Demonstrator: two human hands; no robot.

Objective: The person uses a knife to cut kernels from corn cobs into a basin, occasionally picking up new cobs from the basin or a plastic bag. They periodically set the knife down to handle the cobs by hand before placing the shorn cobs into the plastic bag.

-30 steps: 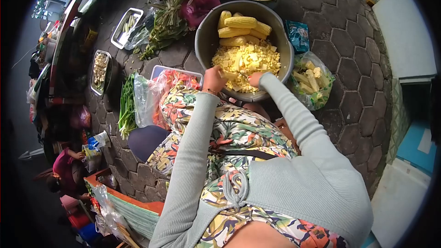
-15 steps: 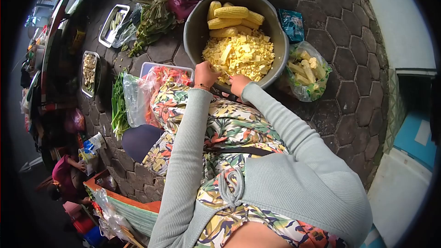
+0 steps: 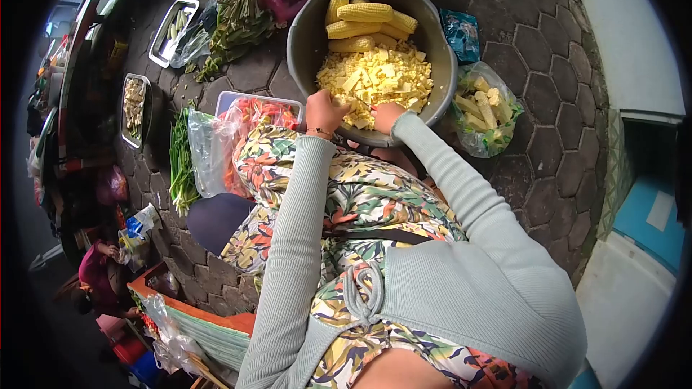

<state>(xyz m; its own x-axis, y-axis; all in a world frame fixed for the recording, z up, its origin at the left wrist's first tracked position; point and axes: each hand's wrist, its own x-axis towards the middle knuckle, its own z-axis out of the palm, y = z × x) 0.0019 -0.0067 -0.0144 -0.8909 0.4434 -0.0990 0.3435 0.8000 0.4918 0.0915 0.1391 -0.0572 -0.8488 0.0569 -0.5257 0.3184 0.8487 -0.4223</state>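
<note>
A large grey basin [image 3: 294,50] holds whole peeled corn cobs [image 3: 365,12] at its far side. Cut corn kernels [image 3: 382,75] are heaped across its nearer part. Over the near left rim, my left hand [image 3: 326,112] is closed, fingers curled low against the kernels; what it grips is hidden. My right hand [image 3: 388,117] reaches inside the near rim, just right of the left one. Its fingers are curled, and a small dark sliver shows at their tips, too small to name.
Right of the basin lie a plastic bag of stripped cobs [image 3: 489,112] and a teal packet [image 3: 460,34]. To the left are a tub of sliced red vegetables [image 3: 263,109], green onions [image 3: 184,162], a leafy bundle [image 3: 241,18] and trays [image 3: 173,32]. Another person [image 3: 101,274] sits far left.
My right hand has moved up and slightly right, further into the basin over the kernels. My left hand has stayed nearly in place at the rim.
</note>
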